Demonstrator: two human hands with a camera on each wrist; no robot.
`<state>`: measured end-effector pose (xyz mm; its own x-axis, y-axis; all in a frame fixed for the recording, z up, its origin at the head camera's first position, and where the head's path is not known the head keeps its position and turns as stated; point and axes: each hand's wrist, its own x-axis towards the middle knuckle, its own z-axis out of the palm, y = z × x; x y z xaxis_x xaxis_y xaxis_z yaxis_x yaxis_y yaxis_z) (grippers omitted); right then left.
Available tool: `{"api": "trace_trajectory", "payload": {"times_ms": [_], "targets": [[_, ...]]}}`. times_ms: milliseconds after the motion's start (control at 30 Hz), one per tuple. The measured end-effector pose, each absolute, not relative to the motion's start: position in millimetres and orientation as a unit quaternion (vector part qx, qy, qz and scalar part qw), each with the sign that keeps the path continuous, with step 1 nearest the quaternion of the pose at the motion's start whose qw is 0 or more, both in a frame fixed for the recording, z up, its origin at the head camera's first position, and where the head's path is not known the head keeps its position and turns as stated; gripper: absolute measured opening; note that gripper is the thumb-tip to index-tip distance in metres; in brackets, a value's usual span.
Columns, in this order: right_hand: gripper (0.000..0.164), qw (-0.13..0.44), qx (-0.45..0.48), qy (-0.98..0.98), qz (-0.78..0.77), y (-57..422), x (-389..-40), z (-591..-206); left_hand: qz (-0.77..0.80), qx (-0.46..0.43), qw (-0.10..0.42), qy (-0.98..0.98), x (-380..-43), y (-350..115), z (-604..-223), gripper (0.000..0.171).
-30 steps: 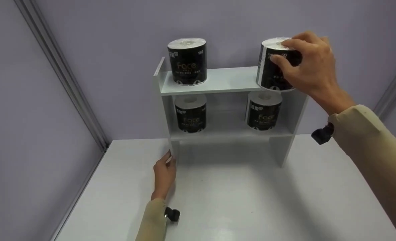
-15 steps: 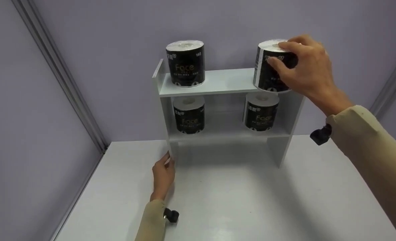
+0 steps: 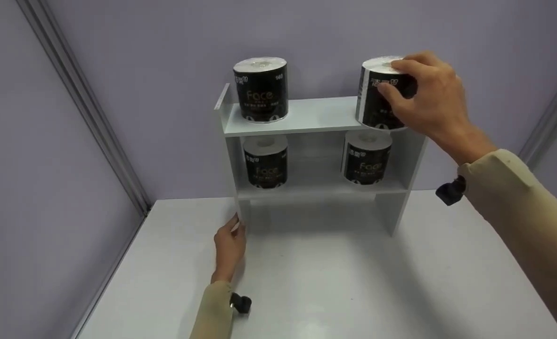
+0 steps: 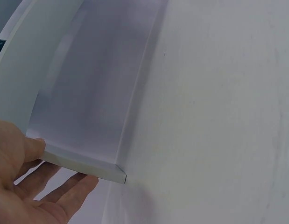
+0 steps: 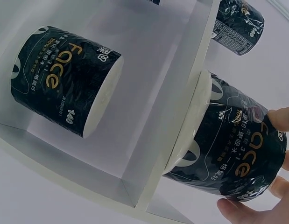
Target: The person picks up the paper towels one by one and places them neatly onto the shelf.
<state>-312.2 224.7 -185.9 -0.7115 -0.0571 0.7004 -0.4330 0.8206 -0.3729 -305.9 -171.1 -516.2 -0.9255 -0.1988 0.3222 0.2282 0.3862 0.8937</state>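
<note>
On the right end of the top board of a white shelf rack [image 3: 323,113] stands a toilet paper roll [image 3: 377,106] in black wrapping. My right hand [image 3: 434,94] grips it, thumb on the front and fingers over the top. In the right wrist view, the fingertips hold the top end of this roll [image 5: 237,140], whose base meets the board. Low down, my left hand [image 3: 229,247] holds the rack's left side panel. The left wrist view shows the thumb on one side of that panel [image 4: 88,169] and fingers on the other.
Another black roll [image 3: 261,96] stands at the top board's left end. Below, the middle board carries a left roll [image 3: 266,169] and a right roll [image 3: 365,165]. The rack stands on a white table [image 3: 302,278] against a pale wall [image 3: 325,28].
The head view has shifted slightly. The roll in my right hand has moved a little left on the top board, and the hand with it. My left hand keeps its hold on the panel.
</note>
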Motion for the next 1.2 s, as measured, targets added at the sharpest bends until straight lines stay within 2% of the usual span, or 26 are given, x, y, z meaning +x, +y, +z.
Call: {"api": "trace_trajectory", "payload": {"times_ms": [700, 1200], "targets": [[0.054, 0.375, 0.142, -0.874, 0.274, 228, -309, -191, -0.558, -0.021, 0.194, -0.807, -307, -167, -516, 0.045], [0.046, 0.415, 0.177, -0.850, 0.271, 234, -301, -198, -0.552, -0.012, 0.195, -0.811, -305, -170, -515, 0.044]]}}
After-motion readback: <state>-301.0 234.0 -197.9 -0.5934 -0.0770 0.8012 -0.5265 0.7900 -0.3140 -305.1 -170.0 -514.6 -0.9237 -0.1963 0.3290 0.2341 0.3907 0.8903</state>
